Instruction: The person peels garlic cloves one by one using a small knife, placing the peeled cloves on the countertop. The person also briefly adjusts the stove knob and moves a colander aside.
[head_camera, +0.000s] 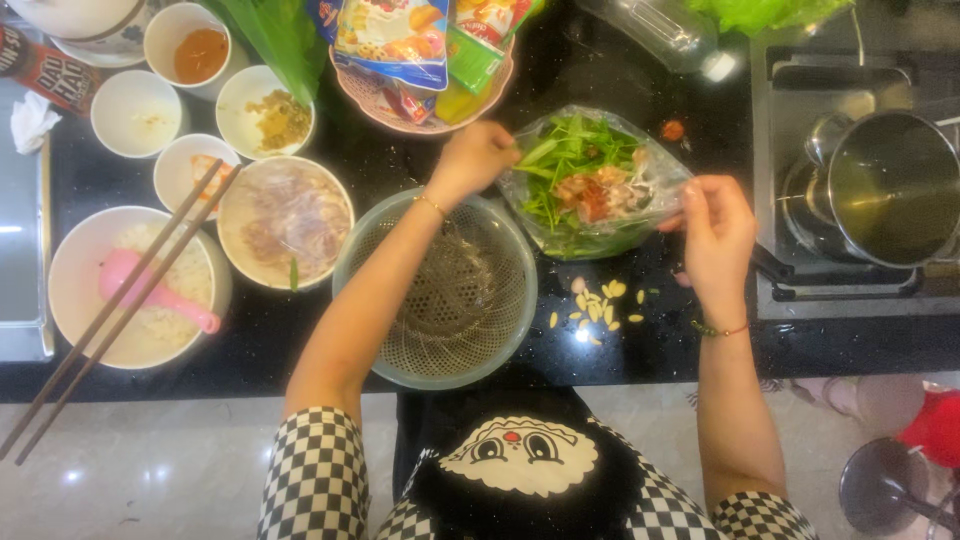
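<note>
Clear bag of greens (585, 185) is pinched by left hand (475, 155) and right hand (715, 235), at 1 o'clock from strainer (440, 290).

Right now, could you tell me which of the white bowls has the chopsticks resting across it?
The largest white bowl, at the far left, holding rice and a pink spoon; the chopsticks lie diagonally over its rim.

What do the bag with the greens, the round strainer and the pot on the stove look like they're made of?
Bag: thin clear plastic, crinkled and glossy, greens visible through it. Strainer: likely pale green plastic, matte, with fine moulded holes. Pot: metal, probably stainless steel, with a brushed grey sheen and bright rim.
</note>
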